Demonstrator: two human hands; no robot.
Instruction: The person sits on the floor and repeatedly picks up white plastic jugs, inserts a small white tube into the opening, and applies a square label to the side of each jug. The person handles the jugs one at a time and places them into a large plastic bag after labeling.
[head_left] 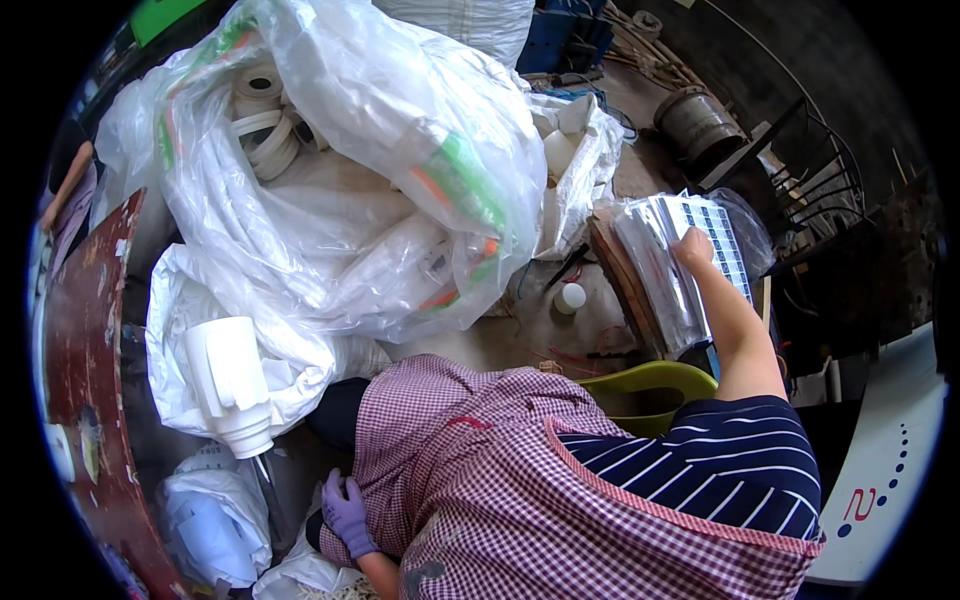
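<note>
Right hand (692,248), bare, is on the grid-printed sheet (727,240) atop a stack of glossy, floppy sleeves (650,262). Fingers are curled, can't tell if they're pinching it. My guess is there's plenty left: that sheet isn't off the pile yet, though no idea how much is done. Left hand (345,512), in a lilac glove, rests by the checked apron (500,470), fingers loosely spread, nothing in them. Big crinkly see-through bag (400,100) has smooth white rings (268,150) inside
</note>
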